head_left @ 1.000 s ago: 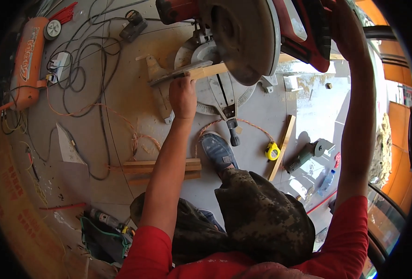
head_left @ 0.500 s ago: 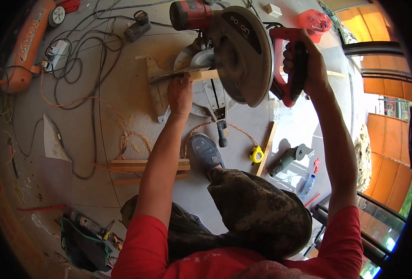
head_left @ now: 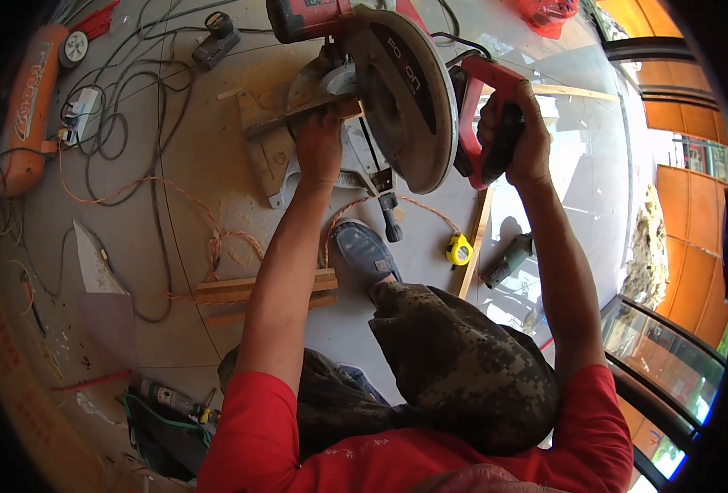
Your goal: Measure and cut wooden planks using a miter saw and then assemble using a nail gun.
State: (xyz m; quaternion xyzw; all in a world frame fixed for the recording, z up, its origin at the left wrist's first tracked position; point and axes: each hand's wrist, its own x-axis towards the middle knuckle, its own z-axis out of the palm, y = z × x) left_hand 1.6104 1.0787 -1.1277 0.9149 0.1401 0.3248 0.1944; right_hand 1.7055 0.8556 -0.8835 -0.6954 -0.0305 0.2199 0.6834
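A miter saw (head_left: 409, 103) stands on the floor ahead of me, its round blade guard tilted over the saw's base. My right hand (head_left: 530, 138) is closed round its red and black handle (head_left: 504, 90). My left hand (head_left: 320, 149) holds a wooden strip (head_left: 349, 109) against the saw's fence (head_left: 278, 123), left of the blade. Its fingertips are partly hidden at the strip. The strip's end shows close beside the guard; whether the blade touches it I cannot tell.
Cut wood strips (head_left: 298, 286) lie near my shoe (head_left: 366, 251). A yellow tape measure (head_left: 458, 250), a long strip (head_left: 477, 238) and an angle grinder (head_left: 510, 261) are at the right. Cables (head_left: 160, 123) and an orange tank (head_left: 31, 115) fill the left; glass panels (head_left: 660, 345) stand at far right.
The view has shifted, moving the saw up and left in the picture. Less of the strip shows beside the blade. My right arm now covers part of the grinder. Both hands keep their holds.
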